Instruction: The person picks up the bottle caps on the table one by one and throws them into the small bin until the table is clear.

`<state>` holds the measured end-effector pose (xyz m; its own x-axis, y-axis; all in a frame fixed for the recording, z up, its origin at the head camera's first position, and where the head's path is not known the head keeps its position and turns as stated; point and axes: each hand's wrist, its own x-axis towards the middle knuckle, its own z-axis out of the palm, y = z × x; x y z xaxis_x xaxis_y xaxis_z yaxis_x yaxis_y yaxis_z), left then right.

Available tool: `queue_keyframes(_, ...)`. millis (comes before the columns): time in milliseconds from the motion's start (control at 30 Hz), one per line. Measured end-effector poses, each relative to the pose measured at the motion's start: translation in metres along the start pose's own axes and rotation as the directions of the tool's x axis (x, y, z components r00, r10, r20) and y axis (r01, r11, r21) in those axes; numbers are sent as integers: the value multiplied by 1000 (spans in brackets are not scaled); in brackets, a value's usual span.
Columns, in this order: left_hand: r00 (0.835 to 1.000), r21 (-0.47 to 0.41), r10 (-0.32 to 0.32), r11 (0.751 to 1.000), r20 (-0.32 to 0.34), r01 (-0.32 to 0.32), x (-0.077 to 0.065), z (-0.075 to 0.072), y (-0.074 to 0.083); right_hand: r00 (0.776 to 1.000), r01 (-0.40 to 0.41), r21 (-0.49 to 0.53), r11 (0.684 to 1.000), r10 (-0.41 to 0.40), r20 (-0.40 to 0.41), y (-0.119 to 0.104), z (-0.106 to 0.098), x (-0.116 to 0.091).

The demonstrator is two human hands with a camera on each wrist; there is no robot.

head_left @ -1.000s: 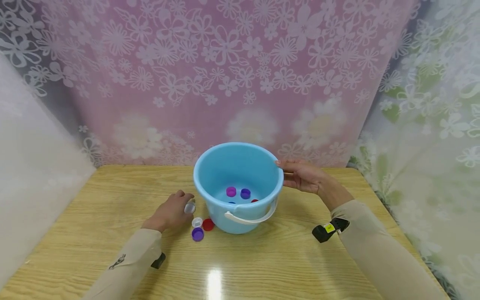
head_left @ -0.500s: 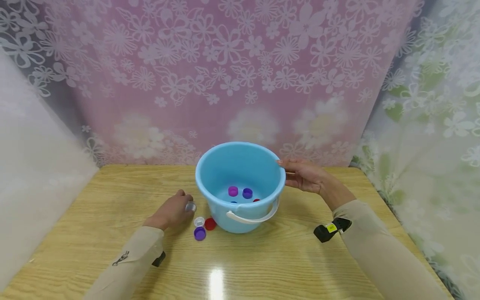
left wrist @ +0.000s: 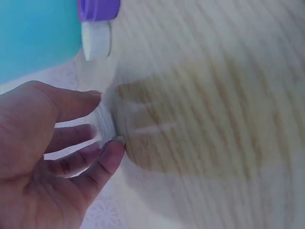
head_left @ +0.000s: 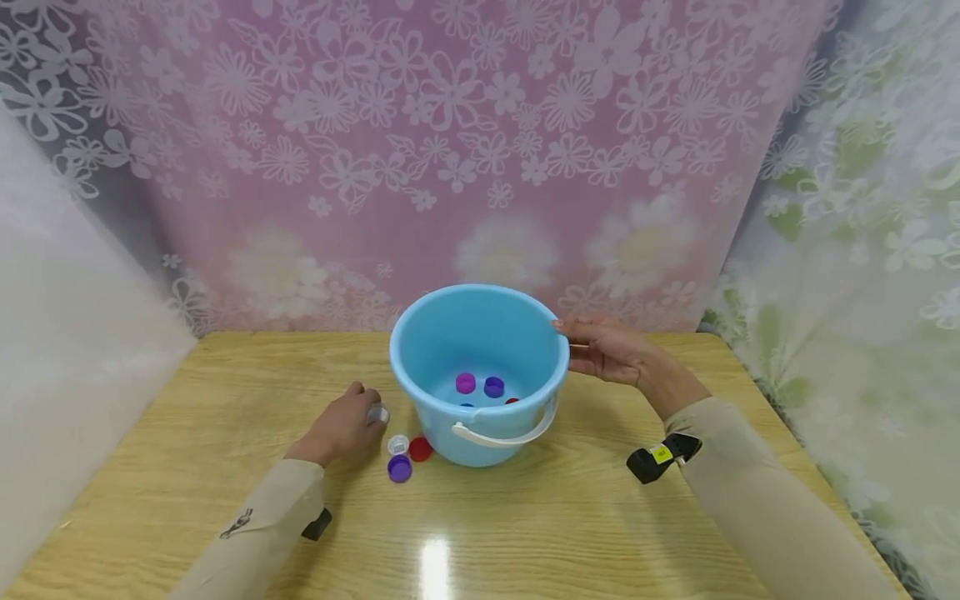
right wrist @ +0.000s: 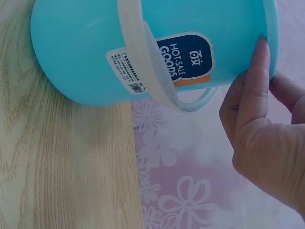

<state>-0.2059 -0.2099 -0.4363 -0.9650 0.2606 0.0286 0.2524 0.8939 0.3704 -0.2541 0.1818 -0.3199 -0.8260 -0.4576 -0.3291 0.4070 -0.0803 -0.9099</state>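
My left hand (head_left: 341, 427) is low over the table at the left of the blue bucket (head_left: 476, 333). It pinches a clear bottle cap (head_left: 378, 414) on edge between thumb and fingertips, right at the tabletop. Beside the bucket lie a white cap (head_left: 398, 446), a red cap (head_left: 420, 449) and a purple cap (head_left: 399, 468). With a fingertip over the rim and others against the outside, my right hand (head_left: 609, 353) grips the bucket's right edge. Inside it lie a magenta cap (head_left: 465, 383), a purple cap (head_left: 494, 387) and others partly hidden by the front wall.
The bucket's white handle (head_left: 502, 439) hangs down at its front. A wooden table (head_left: 540, 533) carries everything. Flowered cloth (head_left: 450, 167) hangs behind the table's far edge, with pale curtains (head_left: 862, 275) at the sides.
The left hand has turned the clear cap slightly, staying in about the same spot. The right hand keeps its grip on the bucket rim; the bucket and loose caps have not moved.
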Motion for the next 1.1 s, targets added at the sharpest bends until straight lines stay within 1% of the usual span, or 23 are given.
queue_keyframes(67,999,-30,-27,999,-28,26,-1,-3,-2,1000,-1,-8,1000,1,2,0,0,0)
queue_keyframes(133,996,-56,-47,997,-71,43,-2,-8,-5,1000,-1,-8,1000,1,-2,-1,1,1)
queue_keyframes(233,986,-86,-56,995,-158,43,-3,-24,-6,1000,1,-7,1000,-1,-2,-1,1,1)
queue_keyframes(333,965,-112,-52,993,-257,24,-4,-48,-3,1000,-2,-3,1000,2,-6,0,1,1)
queue_keyframes(467,927,-161,-39,987,-372,-23,-3,-83,9,1000,2,-6,1000,-2,-3,0,1,0)
queue_keyframes(600,894,-180,-5,980,-449,-85,-4,-112,28,1000,7,-5,1000,-7,-3,1,1,0)
queue_keyframes(700,880,-162,37,978,-474,-129,-2,-130,43,1000,5,-5,1000,-5,-5,0,0,0)
queue_keyframes(733,878,-150,53,979,-475,-140,-1,-135,48,1000,3,-4,1000,-3,-6,0,0,0)
queue_keyframes(767,881,-145,65,978,-469,-149,1,-139,53,1000,3,-5,1000,-3,-6,0,0,0)
queue_keyframes(900,906,-111,114,979,-409,-173,9,-152,70,1000,4,0,1000,-4,-6,0,0,0)
queue_keyframes(1000,915,-83,155,977,-373,-199,15,-156,80,1000,6,4,1000,-6,-7,1,0,0)
queue_keyframes(1100,917,-64,196,971,-347,-232,20,-157,88,1000,5,5,1000,-5,-2,1,0,0)
